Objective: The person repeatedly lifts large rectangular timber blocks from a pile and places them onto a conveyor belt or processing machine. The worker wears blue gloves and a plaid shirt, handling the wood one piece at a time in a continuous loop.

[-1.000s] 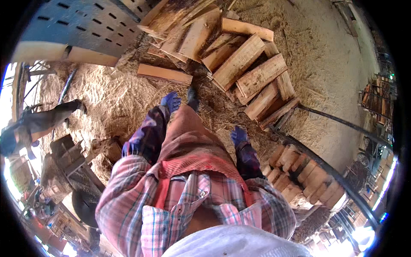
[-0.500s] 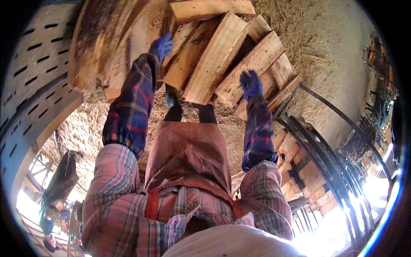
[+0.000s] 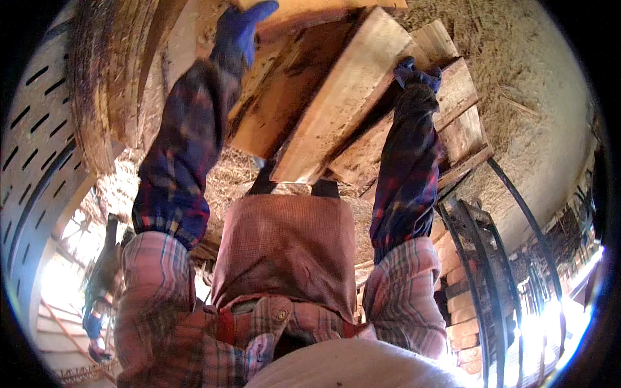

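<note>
In a blue glove, my left hand (image 3: 236,35) reaches to the top left, fingers stretched out and thumb apart. It is nearest to a wide orange-brown plank (image 3: 310,21) lying across the top of the wood; contact is unclear. My right hand (image 3: 418,76), also gloved in blue, is over the stacked wood beside the far part of a long pale plank (image 3: 336,97). Its fingers look spread but lie partly in shadow. Under and right of that hand rests another rough board (image 3: 456,90). A dark-streaked board (image 3: 284,90) lies left of the long plank.
Upright thick slabs (image 3: 107,84) stand at left beside a slotted metal panel (image 3: 29,149). Black curved metal bars (image 3: 482,265) and stacked bricks (image 3: 462,310) are at lower right. Sawdust-like debris (image 3: 498,52) covers the ground. Another person (image 3: 97,323) is at lower left.
Both hands have reached farther forward, the right one moving off the middle of a board toward its far end. The wood now appears closer and larger in the view.
</note>
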`<state>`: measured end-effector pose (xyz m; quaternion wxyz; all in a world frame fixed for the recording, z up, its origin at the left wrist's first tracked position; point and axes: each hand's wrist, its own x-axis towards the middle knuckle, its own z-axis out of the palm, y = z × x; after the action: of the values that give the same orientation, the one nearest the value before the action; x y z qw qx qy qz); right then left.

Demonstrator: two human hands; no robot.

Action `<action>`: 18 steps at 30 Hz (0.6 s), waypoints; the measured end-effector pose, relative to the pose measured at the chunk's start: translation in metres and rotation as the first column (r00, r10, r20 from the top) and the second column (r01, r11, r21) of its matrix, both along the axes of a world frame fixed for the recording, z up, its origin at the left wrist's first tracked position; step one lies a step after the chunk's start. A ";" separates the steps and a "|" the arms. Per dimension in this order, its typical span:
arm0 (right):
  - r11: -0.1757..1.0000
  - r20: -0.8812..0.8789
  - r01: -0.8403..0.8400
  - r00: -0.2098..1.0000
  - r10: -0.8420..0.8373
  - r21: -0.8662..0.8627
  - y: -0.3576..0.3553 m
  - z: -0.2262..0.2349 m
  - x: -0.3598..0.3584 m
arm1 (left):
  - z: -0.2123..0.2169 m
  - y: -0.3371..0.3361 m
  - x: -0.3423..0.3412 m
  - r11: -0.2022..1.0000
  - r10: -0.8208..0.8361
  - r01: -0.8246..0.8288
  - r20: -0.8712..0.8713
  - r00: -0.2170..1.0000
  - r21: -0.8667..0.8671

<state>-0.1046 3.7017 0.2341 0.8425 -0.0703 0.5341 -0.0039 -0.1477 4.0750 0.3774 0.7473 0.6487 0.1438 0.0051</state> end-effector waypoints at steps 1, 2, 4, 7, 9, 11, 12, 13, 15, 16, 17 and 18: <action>0.997 -0.047 -0.041 0.998 0.038 -0.069 0.010 -0.004 0.000 | 0.033 -0.004 -0.027 0.988 0.067 -0.050 -0.116 0.991 0.143; 0.994 -0.050 -0.042 0.998 0.037 -0.098 0.014 -0.007 0.000 | 0.066 -0.004 -0.055 0.940 0.084 -0.035 -0.130 0.988 0.340; 0.992 -0.005 -0.045 0.999 0.045 -0.118 0.021 -0.006 0.002 | 0.067 0.021 -0.138 0.869 0.286 -0.110 -0.309 0.907 0.483; 0.983 0.080 -0.113 0.989 0.125 -0.145 0.020 0.002 0.002 | 0.062 0.034 -0.237 0.706 0.147 -0.609 -0.766 0.625 -0.362; 0.955 0.132 -0.213 0.961 0.243 -0.207 0.019 0.020 -0.005 | 0.025 0.068 -0.325 0.996 -0.042 -0.054 -0.898 0.437 -0.073; 0.865 0.175 -0.336 0.890 0.421 -0.373 0.010 0.043 -0.011 | 0.019 0.074 -0.407 0.969 -0.085 -0.171 -0.891 0.447 -0.178; 0.771 0.172 -0.392 0.829 0.533 -0.502 0.003 0.056 -0.013 | 0.053 0.058 -0.398 0.931 -0.047 -0.337 -0.962 0.270 -0.140; 0.625 0.128 -0.432 0.749 0.651 -0.650 -0.007 0.072 -0.020 | 0.059 0.047 -0.409 0.920 -0.055 -0.378 -0.990 0.129 -0.100; 0.216 -0.071 -0.420 0.570 0.819 -0.881 -0.022 0.109 -0.030 | 0.105 0.036 -0.420 0.885 -0.111 -0.421 -0.968 0.224 -0.199; -0.035 -0.216 -0.367 0.465 0.859 -0.930 -0.027 0.125 -0.033 | 0.119 0.026 -0.418 0.903 -0.185 -0.295 -0.903 0.388 -0.312; -0.254 -0.346 -0.272 0.384 0.856 -0.928 -0.029 0.145 -0.038 | 0.130 0.014 -0.409 0.905 -0.265 -0.150 -0.804 0.532 -0.398; -0.420 -0.448 -0.157 0.324 0.833 -0.894 -0.028 0.163 -0.042 | 0.117 0.005 -0.403 0.962 -0.274 0.131 -0.857 0.437 -0.240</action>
<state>-0.1465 3.6741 0.3970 0.4915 -0.8683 -0.0014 0.0670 -0.5511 4.0798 0.4943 0.6022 0.5164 0.4305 -0.4305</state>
